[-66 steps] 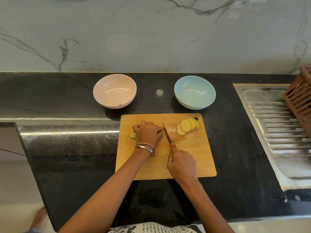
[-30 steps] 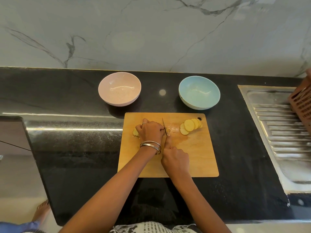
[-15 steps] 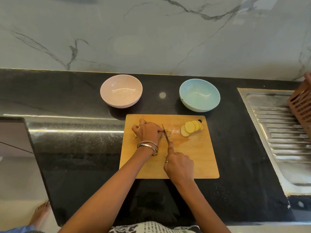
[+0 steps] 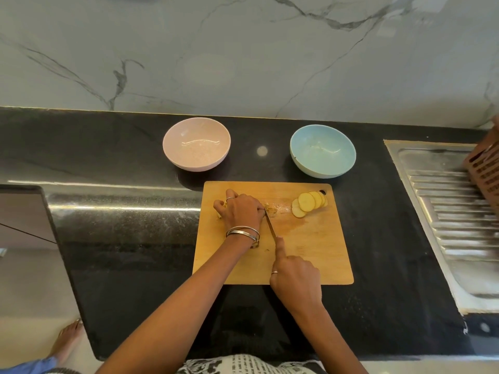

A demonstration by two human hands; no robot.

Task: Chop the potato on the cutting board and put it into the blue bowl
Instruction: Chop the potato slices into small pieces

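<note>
A wooden cutting board lies on the black counter. My left hand presses down on the uncut part of the potato, which is mostly hidden under my fingers. My right hand grips a knife with the forefinger along its back; the blade rests against the potato's right end beside my left fingers. Several round yellow potato slices lie fanned out at the board's far right corner. The blue bowl stands behind the board, with nothing in it.
A pink bowl sits to the left of the blue one. A steel sink drainboard lies on the right with a brown slatted basket over it. A marble wall rises behind the counter. My bare foot shows below the counter's edge.
My right hand has drawn the knife back toward me along the cut, and my left hand has shifted slightly left on the potato. The slice pile has not moved.
</note>
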